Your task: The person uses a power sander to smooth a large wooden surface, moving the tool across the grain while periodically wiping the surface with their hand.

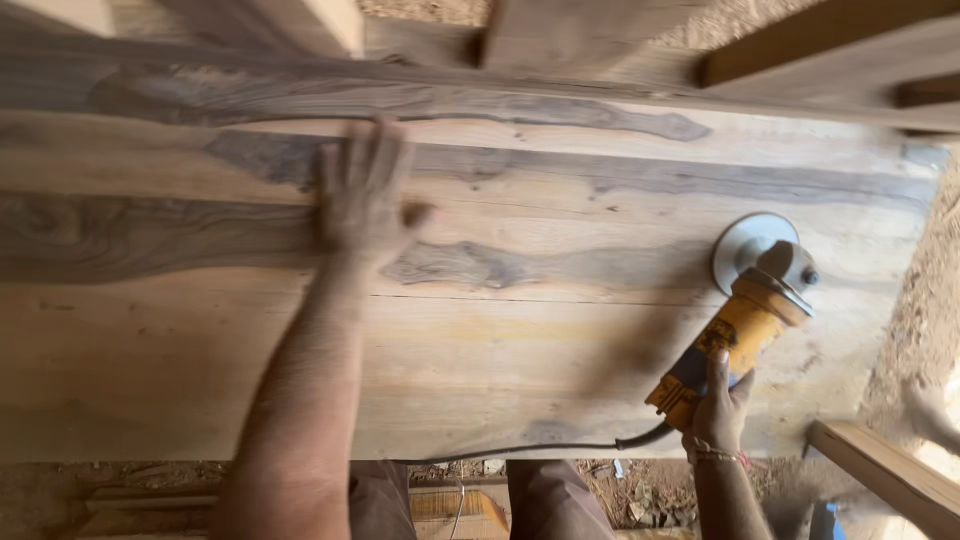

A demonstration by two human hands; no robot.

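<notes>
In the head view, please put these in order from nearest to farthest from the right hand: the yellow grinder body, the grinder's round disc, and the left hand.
1. The yellow grinder body: held in the right hand, at the lower right of the panel.
2. The round disc: at the grinder's far end, up and right on the wood.
3. The left hand: pressed flat on the wooden panel, far to the left.
</notes>
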